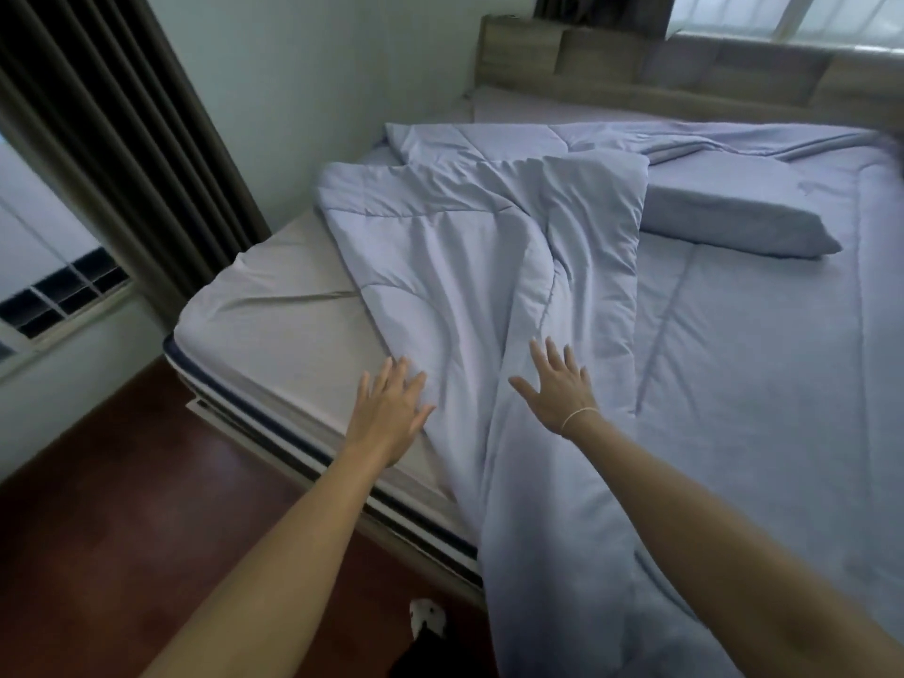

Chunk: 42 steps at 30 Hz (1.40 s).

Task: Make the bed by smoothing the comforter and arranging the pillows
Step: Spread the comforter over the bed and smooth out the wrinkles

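With my left hand (391, 408) and right hand (557, 389) spread flat on the folded comforter (469, 266), a hasty sweep could bunch it over the pillow (734, 220).

Head view: looks forward-down, close over bed (274, 330) corner.

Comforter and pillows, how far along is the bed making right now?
Done: the right side of the comforter already lies fairly flat. In hand: the left hand and right hand reach with fingers spread to the bunched fold near the bed's edge, gripping nothing. Left: that fold is still doubled back, baring the grey sheet, and one pillow lies askew on top of the comforter, away from the headboard.
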Each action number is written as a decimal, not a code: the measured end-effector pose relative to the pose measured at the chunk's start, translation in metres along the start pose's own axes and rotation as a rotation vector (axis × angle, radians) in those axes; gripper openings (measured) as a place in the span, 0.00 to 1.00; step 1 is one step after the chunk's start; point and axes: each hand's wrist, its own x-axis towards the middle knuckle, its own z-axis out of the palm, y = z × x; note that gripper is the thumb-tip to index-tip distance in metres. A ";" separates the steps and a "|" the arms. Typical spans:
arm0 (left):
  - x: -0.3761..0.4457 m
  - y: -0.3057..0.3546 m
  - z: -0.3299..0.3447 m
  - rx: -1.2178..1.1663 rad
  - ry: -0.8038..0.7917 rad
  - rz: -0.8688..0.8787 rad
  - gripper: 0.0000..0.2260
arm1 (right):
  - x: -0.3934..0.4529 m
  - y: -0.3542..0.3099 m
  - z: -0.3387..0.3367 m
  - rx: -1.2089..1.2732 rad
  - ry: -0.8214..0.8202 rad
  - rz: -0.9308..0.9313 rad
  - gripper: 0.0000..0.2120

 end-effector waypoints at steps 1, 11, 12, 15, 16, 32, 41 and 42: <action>0.012 -0.014 0.000 -0.014 -0.027 0.003 0.25 | 0.013 -0.007 0.005 0.000 -0.024 0.031 0.35; 0.135 -0.122 -0.025 -0.051 -0.067 0.059 0.26 | 0.098 -0.054 0.008 -0.031 -0.045 0.270 0.35; 0.150 -0.127 -0.024 -0.048 -0.070 0.082 0.26 | 0.104 -0.057 0.008 -0.029 -0.034 0.299 0.35; 0.187 -0.140 -0.019 -0.050 -0.108 0.150 0.27 | 0.111 -0.065 0.017 -0.001 -0.040 0.411 0.36; 0.199 -0.144 -0.016 -0.047 -0.133 0.182 0.27 | 0.112 -0.068 0.024 0.026 -0.058 0.460 0.36; 0.475 -0.065 0.069 -0.144 -0.022 0.468 0.31 | 0.282 0.030 0.044 0.198 0.045 0.725 0.51; 0.509 -0.056 0.189 -0.031 0.018 0.429 0.29 | 0.296 0.071 0.129 0.090 -0.107 0.732 0.50; 0.509 -0.057 0.187 -0.056 0.043 0.450 0.26 | 0.297 0.075 0.130 0.095 -0.117 0.731 0.50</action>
